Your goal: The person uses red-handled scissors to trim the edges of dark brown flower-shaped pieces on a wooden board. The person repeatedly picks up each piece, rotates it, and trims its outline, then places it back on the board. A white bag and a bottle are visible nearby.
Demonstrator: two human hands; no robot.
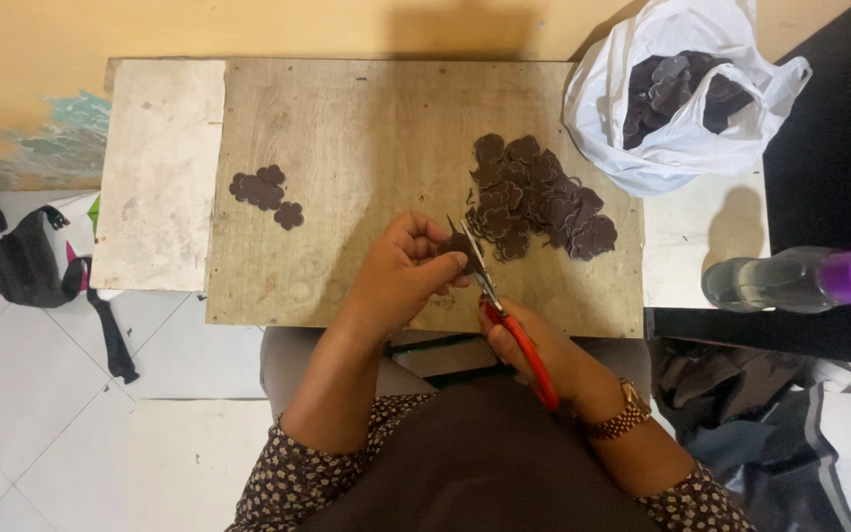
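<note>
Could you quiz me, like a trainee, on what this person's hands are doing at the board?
1. Which hand holds the red-handled scissors?
2. True or false: the white bag is empty.
3. Which pile of brown flower-shaped pieces is bigger: A, the left pile, or B, the right pile?

Key
1. The right hand; the left hand pinches a brown piece at the blades.
2. False: brown pieces lie inside.
3. B.
</note>
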